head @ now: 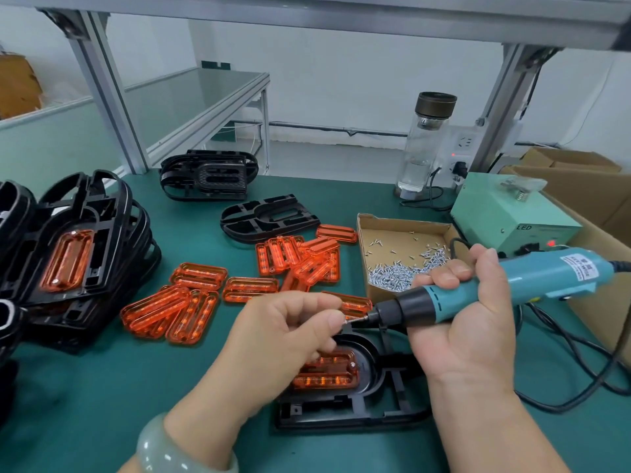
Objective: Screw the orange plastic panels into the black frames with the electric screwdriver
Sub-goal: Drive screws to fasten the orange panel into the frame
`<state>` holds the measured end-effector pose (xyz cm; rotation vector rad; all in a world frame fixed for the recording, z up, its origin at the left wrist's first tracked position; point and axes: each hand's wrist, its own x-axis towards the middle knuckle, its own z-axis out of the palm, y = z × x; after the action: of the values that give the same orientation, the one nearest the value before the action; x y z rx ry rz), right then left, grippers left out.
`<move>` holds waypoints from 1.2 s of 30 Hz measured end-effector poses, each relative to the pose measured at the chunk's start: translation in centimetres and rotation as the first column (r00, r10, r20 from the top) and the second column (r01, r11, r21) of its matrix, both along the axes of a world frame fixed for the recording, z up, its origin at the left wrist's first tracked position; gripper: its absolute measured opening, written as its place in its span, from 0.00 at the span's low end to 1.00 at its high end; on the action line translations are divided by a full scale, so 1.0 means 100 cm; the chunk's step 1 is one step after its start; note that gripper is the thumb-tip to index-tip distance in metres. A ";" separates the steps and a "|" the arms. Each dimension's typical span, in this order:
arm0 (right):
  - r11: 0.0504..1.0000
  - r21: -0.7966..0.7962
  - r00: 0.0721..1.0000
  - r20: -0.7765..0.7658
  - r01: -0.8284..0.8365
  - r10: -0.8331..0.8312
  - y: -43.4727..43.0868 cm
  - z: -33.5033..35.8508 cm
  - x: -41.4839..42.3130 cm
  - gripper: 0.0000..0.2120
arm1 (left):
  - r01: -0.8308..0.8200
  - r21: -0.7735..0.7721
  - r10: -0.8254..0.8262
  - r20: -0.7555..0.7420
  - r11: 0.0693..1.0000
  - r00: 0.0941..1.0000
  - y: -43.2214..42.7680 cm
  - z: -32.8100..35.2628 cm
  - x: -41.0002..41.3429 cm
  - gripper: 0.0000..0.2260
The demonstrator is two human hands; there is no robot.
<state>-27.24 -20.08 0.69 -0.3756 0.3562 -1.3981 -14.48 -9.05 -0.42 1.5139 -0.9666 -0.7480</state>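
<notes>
A black frame (345, 409) lies near the table's front edge with an orange panel (329, 372) seated in it; one screw shows at the panel's right end. My right hand (467, 322) grips the teal electric screwdriver (495, 286), held nearly level above the frame. My left hand (286, 336) pinches a small screw (348, 321) at the tip of the bit. Loose orange panels (205, 295) lie scattered on the green mat. A cardboard tray of screws (403, 261) sits behind my right hand.
A stack of black frames with orange panels fitted (68, 261) stands at the left. Two bare black frames (269, 216) lie farther back. A green power box (508, 213), a glass bottle (423, 145), cardboard boxes (587, 186) and the screwdriver's cable (580, 370) fill the right side.
</notes>
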 end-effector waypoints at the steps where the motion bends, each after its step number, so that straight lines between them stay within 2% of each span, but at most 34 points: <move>1: 1.000 0.003 1.000 -0.005 0.005 -0.005 0.000 0.000 0.000 0.05 | -0.024 0.016 0.022 0.096 1.000 0.995 0.001 0.000 0.007 0.04; 4: 1.000 0.006 0.999 -0.028 0.015 -0.015 -0.001 -0.001 -0.001 0.05 | -0.049 0.140 -0.017 0.436 0.989 0.900 0.007 -0.002 0.031 0.06; 5: 1.000 0.005 0.999 -0.033 0.014 -0.014 -0.001 -0.001 0.000 0.05 | -0.026 0.212 -0.086 0.500 0.977 0.862 0.009 -0.003 0.038 0.08; 7: 1.000 -0.002 0.999 -0.043 0.000 0.000 -0.001 -0.002 0.000 0.05 | 0.042 0.386 -0.273 0.568 0.922 0.776 0.013 -0.005 0.048 0.19; 9: 1.000 -0.012 0.999 -0.048 -0.018 0.017 -0.001 -0.003 0.000 0.05 | 0.106 0.491 -0.401 0.549 0.865 0.734 0.015 -0.008 0.055 0.34; 11: 0.999 -0.018 0.998 -0.054 -0.027 0.026 -0.001 -0.004 0.001 0.06 | 0.132 0.496 -0.428 0.549 0.858 0.718 0.015 -0.010 0.055 0.39; 20: 0.994 -0.050 0.991 -0.102 -0.094 0.088 0.002 -0.007 0.005 0.06 | 0.127 0.425 -0.379 0.585 0.896 0.717 0.009 -0.015 0.041 0.37; 27: 0.970 -0.168 0.976 -0.160 -0.174 0.147 0.013 -0.010 0.011 0.06 | 0.158 0.411 -0.395 0.594 0.898 0.701 0.007 -0.016 0.033 0.37; 33: 0.940 -0.278 0.956 -0.265 -0.199 0.124 0.018 -0.010 0.014 0.08 | 0.155 0.400 -0.387 0.606 0.903 0.695 0.007 -0.018 0.034 0.38; 36: 0.936 -0.288 0.952 -0.283 -0.203 0.120 0.019 -0.011 0.016 0.05 | 0.156 0.399 -0.387 0.606 0.904 0.695 0.007 -0.018 0.034 0.38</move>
<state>-25.67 -18.19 -0.36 -0.8405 0.3083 -1.2432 -11.10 -8.36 -2.20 2.0184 -1.7237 -0.5731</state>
